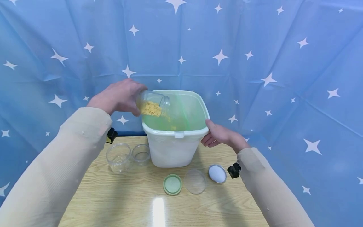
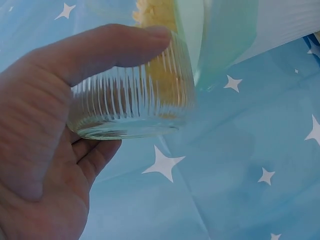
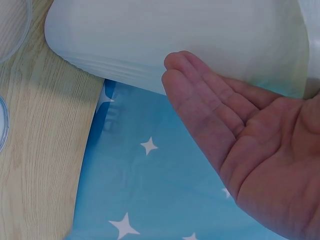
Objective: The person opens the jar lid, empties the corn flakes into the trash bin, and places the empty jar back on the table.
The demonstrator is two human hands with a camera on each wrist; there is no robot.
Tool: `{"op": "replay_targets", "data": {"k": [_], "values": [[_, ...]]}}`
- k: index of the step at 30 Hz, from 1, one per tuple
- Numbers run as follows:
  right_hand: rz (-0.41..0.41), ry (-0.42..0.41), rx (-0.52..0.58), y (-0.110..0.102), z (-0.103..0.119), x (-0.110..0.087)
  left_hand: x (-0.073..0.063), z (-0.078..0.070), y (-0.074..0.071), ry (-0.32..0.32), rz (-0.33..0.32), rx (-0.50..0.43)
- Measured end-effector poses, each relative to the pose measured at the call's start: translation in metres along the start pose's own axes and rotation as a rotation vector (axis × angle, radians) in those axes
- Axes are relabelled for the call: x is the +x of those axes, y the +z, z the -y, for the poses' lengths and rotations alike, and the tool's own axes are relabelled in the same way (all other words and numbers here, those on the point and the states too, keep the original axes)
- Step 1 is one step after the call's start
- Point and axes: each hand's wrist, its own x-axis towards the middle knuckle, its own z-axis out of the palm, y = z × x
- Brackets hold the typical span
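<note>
My left hand (image 1: 124, 96) grips a clear ribbed jar (image 2: 130, 107), tipped on its side over the mouth of a white bin (image 1: 174, 149). Yellow flaky pieces (image 1: 151, 108) lie along the jar's lower side, and some fall from its neck into the bin. Thumb and fingers wrap round the jar near its base in the left wrist view. At the bin's right side is my right hand (image 1: 218, 134), its thumb at the rim. In the right wrist view the fingers (image 3: 200, 110) lie nearly straight against the outer wall. The bin's floor is mostly hidden.
Two clear open containers, a larger jar (image 1: 118, 157) and a smaller one (image 1: 141, 153), stand left of the bin. In front lie a green lid (image 1: 172, 184), a clear lid (image 1: 195, 181) and a white round lid (image 1: 217, 173). A blue starred curtain (image 1: 181, 44) hangs behind the wooden table (image 1: 136, 201).
</note>
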Motion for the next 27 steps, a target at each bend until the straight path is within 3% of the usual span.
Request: {"op": "replay_targets", "data": {"k": [17, 27], "values": [[0.006, -0.002, -0.001, -0.0001, -0.0005, -0.0003, 0.0005, -0.0008, 0.001, 0.007, 0.008, 0.034], [0.004, -0.003, -0.003, 0.0001, -0.0009, 0.0005, -0.0013, 0.0013, 0.0017, 0.018, -0.007, 0.007]]}}
